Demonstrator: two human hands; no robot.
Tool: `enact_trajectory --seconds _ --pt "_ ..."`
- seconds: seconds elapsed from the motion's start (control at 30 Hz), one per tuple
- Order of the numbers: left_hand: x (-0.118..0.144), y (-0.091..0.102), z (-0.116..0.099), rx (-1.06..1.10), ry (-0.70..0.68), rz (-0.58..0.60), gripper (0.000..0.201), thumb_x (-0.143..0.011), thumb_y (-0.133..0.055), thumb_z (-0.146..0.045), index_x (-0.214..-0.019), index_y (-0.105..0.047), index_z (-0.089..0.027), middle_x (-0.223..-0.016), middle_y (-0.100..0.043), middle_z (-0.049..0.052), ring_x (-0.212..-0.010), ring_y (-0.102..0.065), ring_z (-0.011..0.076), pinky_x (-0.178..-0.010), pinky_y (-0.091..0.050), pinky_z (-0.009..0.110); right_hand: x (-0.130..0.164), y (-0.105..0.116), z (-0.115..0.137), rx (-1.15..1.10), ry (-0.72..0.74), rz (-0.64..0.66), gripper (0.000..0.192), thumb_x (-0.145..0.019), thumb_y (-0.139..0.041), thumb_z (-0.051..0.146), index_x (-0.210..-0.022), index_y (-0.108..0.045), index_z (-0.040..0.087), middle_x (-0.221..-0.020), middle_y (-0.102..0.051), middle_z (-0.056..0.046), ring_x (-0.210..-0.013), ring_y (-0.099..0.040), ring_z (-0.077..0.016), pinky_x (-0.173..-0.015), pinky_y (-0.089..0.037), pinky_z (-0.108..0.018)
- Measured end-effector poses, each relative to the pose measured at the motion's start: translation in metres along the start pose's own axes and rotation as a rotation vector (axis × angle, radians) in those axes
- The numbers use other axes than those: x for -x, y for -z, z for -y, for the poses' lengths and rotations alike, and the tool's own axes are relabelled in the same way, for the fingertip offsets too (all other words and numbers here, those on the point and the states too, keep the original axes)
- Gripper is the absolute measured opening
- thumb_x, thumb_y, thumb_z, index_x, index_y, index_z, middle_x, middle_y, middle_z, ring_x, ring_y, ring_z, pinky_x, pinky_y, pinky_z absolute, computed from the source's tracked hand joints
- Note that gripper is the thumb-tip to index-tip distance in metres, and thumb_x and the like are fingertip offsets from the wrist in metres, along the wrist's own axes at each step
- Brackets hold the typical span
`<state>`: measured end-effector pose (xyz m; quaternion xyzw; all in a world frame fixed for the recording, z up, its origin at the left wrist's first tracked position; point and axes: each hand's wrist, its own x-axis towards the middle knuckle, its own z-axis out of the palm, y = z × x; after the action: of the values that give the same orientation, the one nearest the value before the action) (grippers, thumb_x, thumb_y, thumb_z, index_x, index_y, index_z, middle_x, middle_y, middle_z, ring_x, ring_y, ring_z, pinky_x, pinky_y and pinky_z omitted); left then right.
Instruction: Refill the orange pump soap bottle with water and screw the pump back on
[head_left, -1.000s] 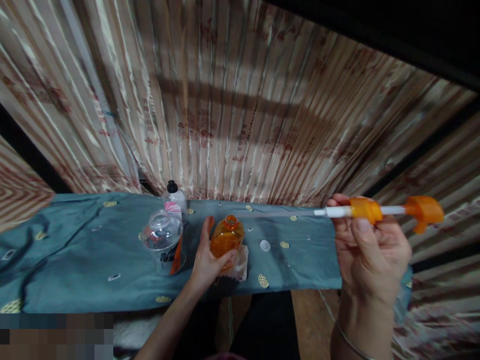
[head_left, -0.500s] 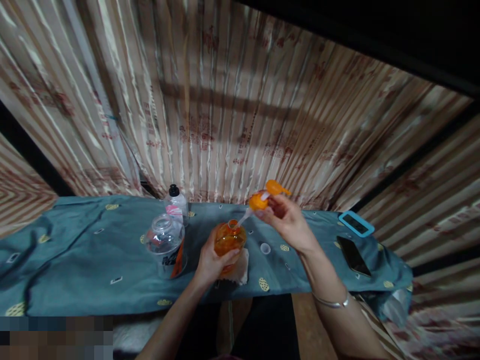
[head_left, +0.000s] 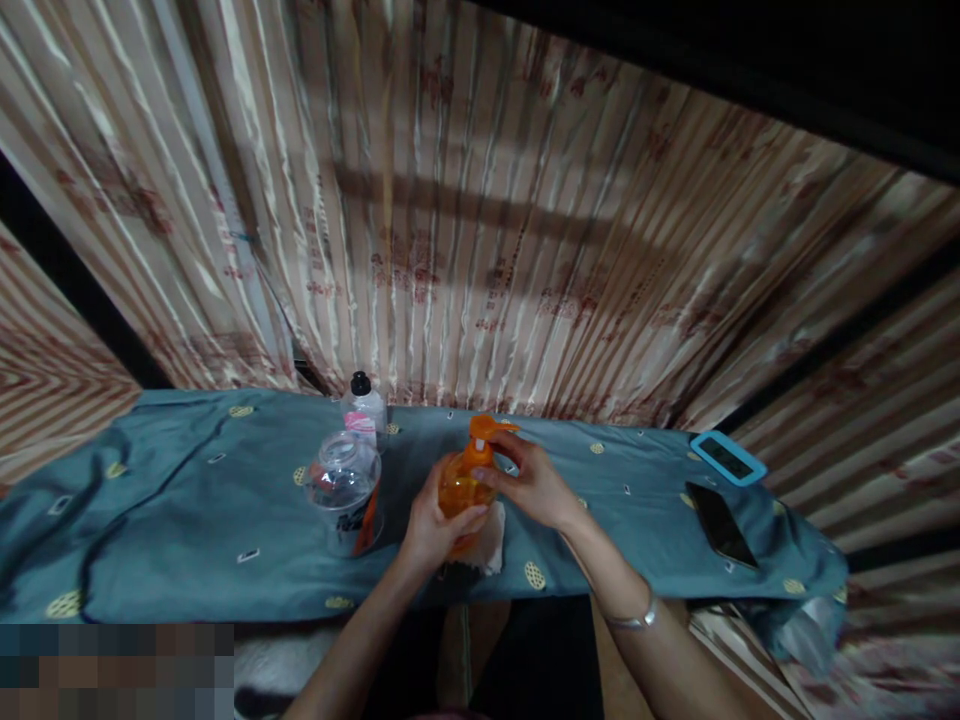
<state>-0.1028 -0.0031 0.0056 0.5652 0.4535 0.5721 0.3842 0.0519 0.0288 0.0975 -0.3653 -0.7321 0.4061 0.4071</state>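
A: The orange bottle (head_left: 459, 490) stands near the front edge of the worktop (head_left: 187, 520), on a white cloth (head_left: 491, 545). The left hand (head_left: 435, 525) wraps its lower body, fingers curled round it.

B: And the right hand (head_left: 532, 480)?

A: Its fingers pinch the collar of the orange pump head (head_left: 484, 440), which sits on the bottle's neck. I cannot tell whether the collar is threaded on straight.

B: So what could go wrong?

A: If the collar sits crooked, twisting could cross the thread, and liquid might seep out round the neck. The bottle also looks full, so a hard squeeze from the left hand could push liquid up and over.

B: Anything nearby at risk?

A: The clear jar (head_left: 343, 480) stands just beside the left hand, with a small black-capped bottle (head_left: 365, 405) behind it. A jerk of the elbow could knock either over. The cloth under the bottle may slip too, and so close to the edge the bottle could tip toward the person's lap.

B: The phones?

A: The dark phone (head_left: 718, 522) and the blue-cased one (head_left: 729, 457) lie well apart to the right, probably out of reach of a spill.
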Motion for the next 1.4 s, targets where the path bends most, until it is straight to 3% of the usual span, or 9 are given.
enact_trajectory --seconds 0.17,0.47,0.77,0.9,1.03,1.13,1.2,1.27,1.4 --pt "0.001 0.0 -0.001 -0.014 -0.004 0.013 0.065 -0.068 -0.076 -0.033 -0.127 -0.051 -0.02 -0.124 -0.066 0.009 -0.118 -0.063 0.0269 -0.104 -0.048 0.044 0.01 -0.017 -0.006 0.001 -0.009 -0.171 0.034 -0.08 -0.072 0.037 -0.105 -0.064 0.015 -0.106 -0.069 -0.012 -0.1 -0.063 -0.0282 -0.092 -0.047 -0.046" --pt "0.002 0.0 -0.006 0.015 0.007 0.025 0.067 -0.069 -0.076 -0.036 -0.128 -0.05 -0.02 -0.125 -0.066 0.009 -0.116 -0.063 0.0269 -0.103 -0.048 0.045 0.009 -0.008 -0.007 -0.193 0.025 0.006 0.024 -0.086 -0.068 0.035 -0.107 -0.064 0.024 -0.109 -0.068 -0.003 -0.108 -0.06 -0.0235 -0.099 -0.044 -0.039" --pt "0.003 -0.001 -0.007 0.001 -0.02 -0.001 0.065 -0.068 -0.077 -0.032 -0.127 -0.052 -0.02 -0.125 -0.067 0.009 -0.116 -0.064 0.0274 -0.102 -0.049 0.044 0.018 -0.029 -0.02 -0.23 0.045 -0.167 0.028 -0.087 -0.067 0.031 -0.113 -0.061 0.023 -0.118 -0.066 -0.006 -0.11 -0.06 -0.0227 -0.099 -0.046 -0.037" --pt "0.004 -0.001 -0.006 -0.004 -0.019 -0.008 0.065 -0.069 -0.077 -0.031 -0.127 -0.052 -0.019 -0.126 -0.066 0.009 -0.116 -0.063 0.027 -0.104 -0.048 0.044 0.014 -0.015 -0.018 -0.089 0.051 -0.05 0.039 -0.086 -0.067 0.037 -0.121 -0.056 0.024 -0.122 -0.063 -0.007 -0.115 -0.058 -0.0257 -0.104 -0.043 -0.043" --pt "0.004 -0.002 -0.006 0.009 -0.017 -0.013 0.066 -0.069 -0.077 -0.032 -0.128 -0.051 -0.019 -0.126 -0.065 0.01 -0.117 -0.062 0.0266 -0.104 -0.047 0.044 0.007 -0.004 -0.012 -0.077 0.045 0.138 0.034 -0.09 -0.058 0.042 -0.117 -0.058 0.021 -0.125 -0.062 -0.01 -0.122 -0.054 -0.0278 -0.107 -0.039 -0.048" --pt "0.004 -0.002 -0.007 0.002 -0.027 -0.018 0.065 -0.069 -0.077 -0.034 -0.127 -0.052 -0.018 -0.125 -0.066 0.009 -0.118 -0.061 0.0274 -0.105 -0.046 0.045 0.007 -0.013 -0.009 -0.069 0.039 -0.008 0.028 -0.084 -0.066 0.039 -0.105 -0.06 0.02 -0.107 -0.067 -0.007 -0.104 -0.062 -0.0263 -0.095 -0.047 -0.043" --pt "0.004 -0.003 -0.007 0.007 -0.034 -0.023 0.063 -0.07 -0.077 -0.035 -0.126 -0.053 -0.019 -0.125 -0.065 0.009 -0.118 -0.061 0.0274 -0.105 -0.046 0.044 0.009 -0.021 -0.008 -0.012 0.03 -0.171 0.026 -0.079 -0.072 0.037 -0.095 -0.059 0.02 -0.094 -0.067 -0.004 -0.09 -0.063 -0.0245 -0.085 -0.048 -0.039" --pt "0.004 -0.002 -0.008 0.016 -0.041 -0.026 0.062 -0.07 -0.076 -0.036 -0.125 -0.054 -0.018 -0.125 -0.065 0.009 -0.118 -0.061 0.0271 -0.105 -0.046 0.043 0.011 -0.025 -0.007 0.029 0.023 -0.245 0.028 -0.076 -0.075 0.038 -0.091 -0.057 0.021 -0.089 -0.065 -0.003 -0.084 -0.062 -0.0236 -0.079 -0.047 -0.038" --pt "0.005 -0.002 -0.009 0.016 -0.044 -0.015 0.063 -0.07 -0.076 -0.037 -0.126 -0.054 -0.018 -0.123 -0.066 0.009 -0.117 -0.062 0.0269 -0.104 -0.046 0.043 0.01 -0.018 -0.009 -0.041 0.07 -0.022 0.03 -0.083 -0.068 0.042 -0.104 -0.055 0.024 -0.112 -0.065 -0.005 -0.104 -0.061 -0.024 -0.092 -0.046 -0.038"
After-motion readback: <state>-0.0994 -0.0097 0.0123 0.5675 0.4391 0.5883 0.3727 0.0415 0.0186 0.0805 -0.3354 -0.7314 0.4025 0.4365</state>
